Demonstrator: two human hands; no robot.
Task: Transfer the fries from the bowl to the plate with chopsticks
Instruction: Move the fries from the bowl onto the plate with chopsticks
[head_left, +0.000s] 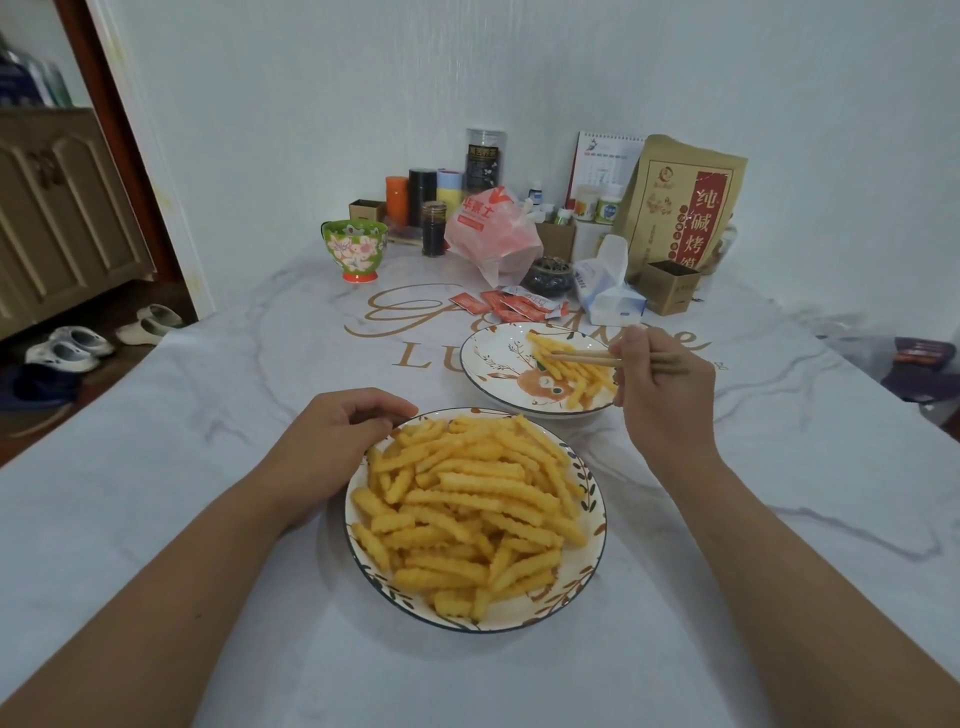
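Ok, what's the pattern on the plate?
A reddish-brown deer face with leafy sprigs on the white plate, head view.

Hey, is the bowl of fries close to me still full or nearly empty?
Full. The bowl is heaped with crinkle fries almost rim to rim, while the plate behind it holds only a small bunch.
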